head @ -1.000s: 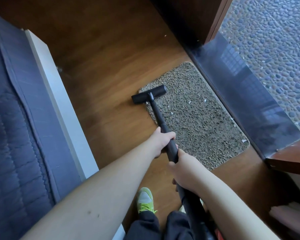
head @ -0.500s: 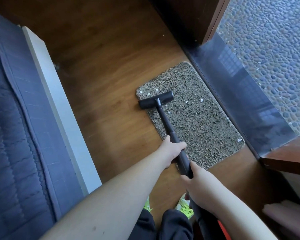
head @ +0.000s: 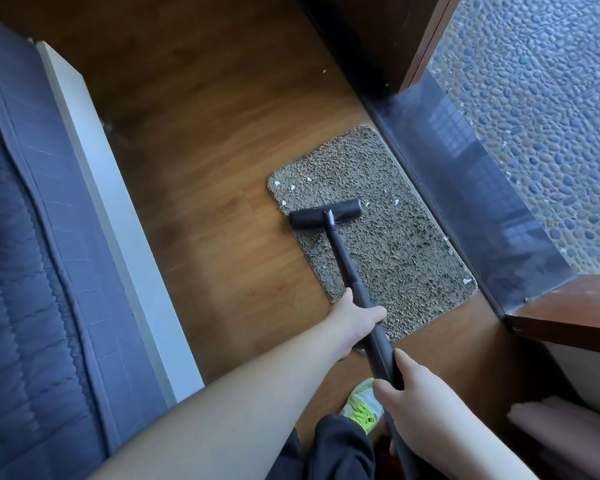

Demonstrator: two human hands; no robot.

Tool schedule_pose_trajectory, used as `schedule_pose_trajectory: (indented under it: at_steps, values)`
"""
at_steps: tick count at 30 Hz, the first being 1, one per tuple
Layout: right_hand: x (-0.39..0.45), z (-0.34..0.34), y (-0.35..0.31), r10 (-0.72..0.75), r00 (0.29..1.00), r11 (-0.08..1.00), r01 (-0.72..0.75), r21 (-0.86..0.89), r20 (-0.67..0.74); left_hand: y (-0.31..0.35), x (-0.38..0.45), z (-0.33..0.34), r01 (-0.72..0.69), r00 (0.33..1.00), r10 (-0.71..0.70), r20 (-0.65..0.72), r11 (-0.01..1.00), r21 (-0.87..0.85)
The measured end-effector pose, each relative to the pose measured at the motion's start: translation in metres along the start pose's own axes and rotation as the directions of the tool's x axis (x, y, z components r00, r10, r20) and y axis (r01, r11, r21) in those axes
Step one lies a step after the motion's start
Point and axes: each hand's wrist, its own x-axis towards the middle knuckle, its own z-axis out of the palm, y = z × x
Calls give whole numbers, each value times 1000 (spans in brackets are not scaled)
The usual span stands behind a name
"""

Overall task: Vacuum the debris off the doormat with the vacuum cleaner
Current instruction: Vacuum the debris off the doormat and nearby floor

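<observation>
A grey-brown shaggy doormat (head: 395,251) lies on the wooden floor beside the door sill. Small white scraps of debris (head: 291,188) dot its far end and right edge. The black vacuum head (head: 324,214) rests flat across the mat's left side, a little past the middle. Its black tube (head: 347,265) runs back toward me. My left hand (head: 355,318) is wrapped around the tube near the mat's near corner. My right hand (head: 407,389) grips the tube lower down, closer to my body.
A blue quilted mattress on a white frame (head: 118,216) runs along the left. A dark glossy door sill (head: 482,188) and pebbled ground (head: 541,98) lie to the right. A wooden door edge (head: 568,313) juts in at the right. My green shoe (head: 362,405) stands below the hands.
The vacuum head has been pulled back toward me along the mat's left side, uncovering white scraps at the far end. Both hands drew back with the tube.
</observation>
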Motion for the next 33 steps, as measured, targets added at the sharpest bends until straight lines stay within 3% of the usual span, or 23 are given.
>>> schedule_pose_trajectory:
  at_steps: [13,18,21,27,33]
  values:
    - [-17,9,25,45,999,995,-44,84,-7,-26,-1,16,-3,999,3,53,1000,-4]
    - [-16,20,23,36,999,999,-37,-39,-29,-34,0,13,-6,999,6,54,1000,-3]
    - [-9,35,18,120,993,986,-117,-116,19,-37,-4,7,-8,999,7,50,1000,16]
    - [-14,47,26,144,989,983,-145,117,21,-40,-10,6,3,999,-6,35,997,79]
    - [-23,47,47,137,990,968,-141,207,36,-51,-15,22,20,1000,-20,-2,997,81]
